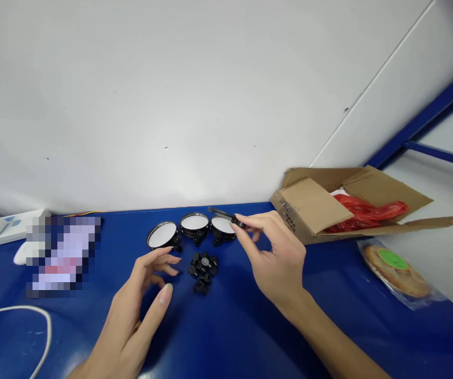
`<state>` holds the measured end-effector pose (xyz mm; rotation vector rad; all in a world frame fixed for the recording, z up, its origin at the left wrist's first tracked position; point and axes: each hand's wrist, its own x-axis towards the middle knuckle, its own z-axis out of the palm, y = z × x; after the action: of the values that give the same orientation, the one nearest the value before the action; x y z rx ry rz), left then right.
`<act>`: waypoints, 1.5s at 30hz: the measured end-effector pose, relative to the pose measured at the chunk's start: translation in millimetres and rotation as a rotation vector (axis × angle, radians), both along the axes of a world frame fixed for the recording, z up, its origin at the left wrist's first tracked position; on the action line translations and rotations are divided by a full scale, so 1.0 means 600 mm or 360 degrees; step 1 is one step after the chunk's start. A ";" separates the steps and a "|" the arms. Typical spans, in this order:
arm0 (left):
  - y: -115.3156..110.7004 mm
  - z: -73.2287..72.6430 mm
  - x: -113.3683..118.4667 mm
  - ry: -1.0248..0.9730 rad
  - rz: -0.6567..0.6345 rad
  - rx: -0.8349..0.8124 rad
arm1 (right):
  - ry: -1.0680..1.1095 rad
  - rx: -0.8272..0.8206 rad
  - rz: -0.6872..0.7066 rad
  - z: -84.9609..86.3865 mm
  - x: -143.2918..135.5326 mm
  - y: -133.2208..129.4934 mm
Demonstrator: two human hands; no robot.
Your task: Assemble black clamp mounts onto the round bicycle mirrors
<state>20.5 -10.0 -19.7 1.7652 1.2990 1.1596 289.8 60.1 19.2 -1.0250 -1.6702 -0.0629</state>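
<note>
Between the thumb and fingers of my right hand (275, 252) is a thin black round mirror (223, 213), seen nearly edge-on and raised over the blue table. My left hand (139, 305) hovers lower left with its fingers apart and nothing in them. Beyond the hands lie black-rimmed round mirrors with small black mounts: a left one (163, 235), a middle one (194, 223) that looks stacked, and a right one (222, 226) under the held piece. A heap of small black parts (204, 265) sits between my hands.
An open cardboard box (316, 205) with a red plastic bag (364, 213) stands at the right, near a wrapped round pastry (398, 269). A pixelated phone-like object (66, 255), a white cable (48, 329) and white boxes (9, 227) are at the left. A wall rises behind.
</note>
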 end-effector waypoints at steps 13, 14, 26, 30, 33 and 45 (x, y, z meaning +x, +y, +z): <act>-0.003 0.006 -0.002 0.0368 -0.0188 0.0046 | -0.0462 -0.0079 0.0030 -0.049 0.013 0.029; -0.003 0.007 -0.002 0.0378 -0.0204 0.0042 | -0.0470 -0.0086 0.0037 -0.049 0.013 0.030; -0.004 0.003 0.002 0.0481 -0.0272 0.0109 | -0.0501 -0.0152 0.0091 -0.062 0.010 0.030; -0.002 0.000 0.001 0.0497 -0.0262 0.0111 | -0.0484 -0.0154 0.0086 -0.060 0.007 0.027; -0.001 0.003 0.000 0.0504 -0.0234 0.0143 | -0.0472 -0.0162 0.0069 -0.054 0.006 0.024; 0.004 0.003 -0.003 0.0533 -0.0253 0.0195 | -0.0604 -0.0324 0.0347 -0.038 -0.006 -0.004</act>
<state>19.0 -7.6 -17.7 2.1812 1.2657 0.8978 286.4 57.6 -3.7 -1.0190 -2.1617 0.0615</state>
